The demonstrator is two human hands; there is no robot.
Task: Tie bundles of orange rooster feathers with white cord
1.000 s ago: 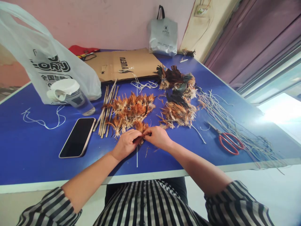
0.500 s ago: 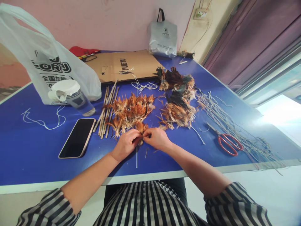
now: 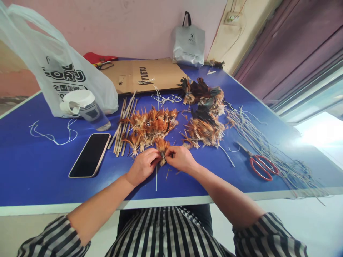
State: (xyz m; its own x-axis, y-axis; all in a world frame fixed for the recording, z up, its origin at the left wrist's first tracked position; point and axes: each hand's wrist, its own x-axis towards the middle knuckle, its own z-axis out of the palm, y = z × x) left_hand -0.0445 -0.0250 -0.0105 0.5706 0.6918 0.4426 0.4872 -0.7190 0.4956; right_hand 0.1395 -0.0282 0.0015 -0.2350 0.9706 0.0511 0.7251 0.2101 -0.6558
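A small bundle of orange-brown feathers [image 3: 162,145] lies near the table's front edge, with a thin pale band around its lower part. My left hand [image 3: 146,164] pinches at its left side, thumb and fingertips together. From the right, my right hand [image 3: 180,159] is closed too, its fingertips at the band. Whether a string end is between the fingers is too small to tell. Just beyond lie rows of orange feather bundles [image 3: 151,123]. Darker feather bundles [image 3: 205,125] are heaped to the right.
Thin sticks [image 3: 124,125], a phone [image 3: 89,155], a lidded clear cup [image 3: 95,116] and a white plastic bag [image 3: 99,89] are on the left. Red-handled scissors [image 3: 264,167] and loose strings [image 3: 257,134] lie right. Flat cardboard [image 3: 160,73] and a silver bag [image 3: 189,44] are behind.
My hands have parted slightly at the feather bundle, so its banded middle now shows between them. The whole view has shifted a little; the other things lie as before.
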